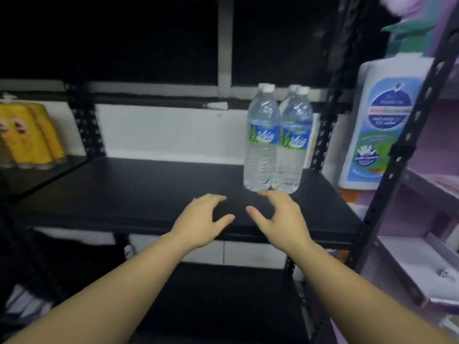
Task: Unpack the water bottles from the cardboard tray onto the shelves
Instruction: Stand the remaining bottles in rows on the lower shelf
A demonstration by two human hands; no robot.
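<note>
The water bottles (278, 140) are stood upright in a tight cluster at the far right of the black shelf (139, 194), close to the right upright of the rack (325, 135); two are seen in front and the cap of a third is glimpsed behind them. The two front bottles are touching each other.

The cluster could be toppled if it is nudged. The bottles are tall and narrow, they are packed against one another, and the right hand (280, 219) is held just in front of their bases, so a careless forward or sideways sweep could knock one over and send the others down with it. The blur in the view suggests head movement, which makes a misjudged reach more likely. The space to the right of the bottles is limited by the rack upright, so further bottles are probably better set to the left of the cluster.

Nothing is held in either grip. The left hand (203, 222) is spread over the near edge of the shelf, its fingers loosely curved and parted from the thumb. The right hand is shaped alike, fingers relaxed and apart, with its fingertips near the bottle bases; contact cannot be made out.

The cardboard tray is not seen. A pack of yellow cans (32, 135) is stood on the neighbouring shelf at the far left, and a large white pump bottle (382, 125) is stood to the right of the rack.
</note>
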